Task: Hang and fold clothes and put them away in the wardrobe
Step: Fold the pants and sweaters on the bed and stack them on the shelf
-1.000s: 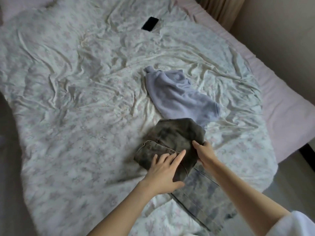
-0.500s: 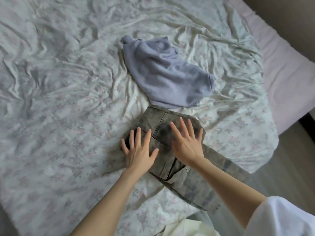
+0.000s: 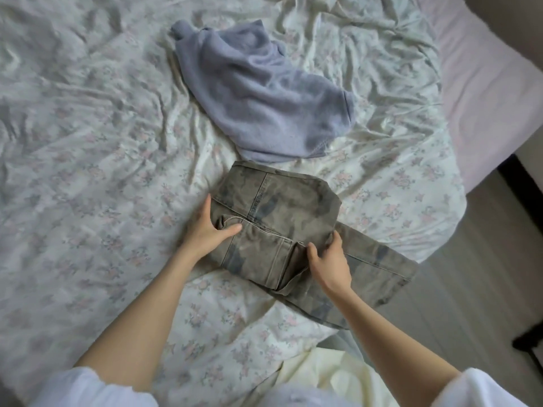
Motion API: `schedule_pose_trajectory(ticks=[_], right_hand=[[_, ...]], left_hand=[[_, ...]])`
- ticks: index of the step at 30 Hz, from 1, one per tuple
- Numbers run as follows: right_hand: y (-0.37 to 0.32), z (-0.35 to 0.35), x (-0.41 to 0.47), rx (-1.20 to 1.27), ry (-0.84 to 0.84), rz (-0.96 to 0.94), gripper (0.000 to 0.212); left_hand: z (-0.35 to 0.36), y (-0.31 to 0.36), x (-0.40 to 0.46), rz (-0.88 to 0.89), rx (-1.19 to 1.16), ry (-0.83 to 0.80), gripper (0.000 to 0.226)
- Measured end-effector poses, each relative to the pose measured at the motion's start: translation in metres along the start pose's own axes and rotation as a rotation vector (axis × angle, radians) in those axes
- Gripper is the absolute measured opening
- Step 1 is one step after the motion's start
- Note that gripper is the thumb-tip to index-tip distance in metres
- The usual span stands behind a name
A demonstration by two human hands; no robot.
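Trousers point(image 3: 282, 227), 1 pair in mottled grey-green denim, lie partly folded near the foot edge of the bed, on the floral sheet point(image 3: 88, 171). The upper part is doubled over into a thick block, and 1 leg end runs out from under it toward the right, past the mattress edge and over the floor point(image 3: 470, 289).

2 hands work on this pair. The left hand point(image 3: 205, 230) grips the left side of the folded block, thumb lying on top of the cloth and fingers tucked under its edge. The right hand point(image 3: 329, 259) takes the lower right corner of the block, thumb on the top layer and fingers curled round the fold.

1 lavender-blue sweater point(image 3: 261, 95) lies crumpled on the sheet just beyond the trousers, its hem close to the folded edge; whether they touch is unclear. 1 pale cream cloth point(image 3: 323, 374) shows at the bottom, by the person's body. 2 white sleeves point(image 3: 88, 389) frame the forearms. A pink mattress point(image 3: 484, 92) edges the sheet on the right.
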State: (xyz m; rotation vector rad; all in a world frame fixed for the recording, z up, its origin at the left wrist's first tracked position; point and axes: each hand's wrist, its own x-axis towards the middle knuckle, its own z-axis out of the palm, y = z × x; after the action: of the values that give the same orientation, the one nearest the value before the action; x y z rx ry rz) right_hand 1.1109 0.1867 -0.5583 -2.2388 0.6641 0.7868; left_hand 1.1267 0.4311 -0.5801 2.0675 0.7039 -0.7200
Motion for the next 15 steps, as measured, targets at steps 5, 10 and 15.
schedule_pose_trajectory(ticks=[5,10,15], right_hand=[[0.000,0.012,-0.017,0.281,-0.017,-0.006,0.071],[0.010,0.017,-0.039,0.234,-0.039,-0.012,0.066],[0.004,0.014,-0.027,-0.151,0.113,-0.065,0.076]], left_hand=[[-0.012,0.010,0.002,0.026,-0.197,-0.049,0.079],[-0.012,0.010,-0.001,0.019,-0.172,-0.084,0.084],[-0.014,0.012,0.003,0.013,-0.141,-0.161,0.098]])
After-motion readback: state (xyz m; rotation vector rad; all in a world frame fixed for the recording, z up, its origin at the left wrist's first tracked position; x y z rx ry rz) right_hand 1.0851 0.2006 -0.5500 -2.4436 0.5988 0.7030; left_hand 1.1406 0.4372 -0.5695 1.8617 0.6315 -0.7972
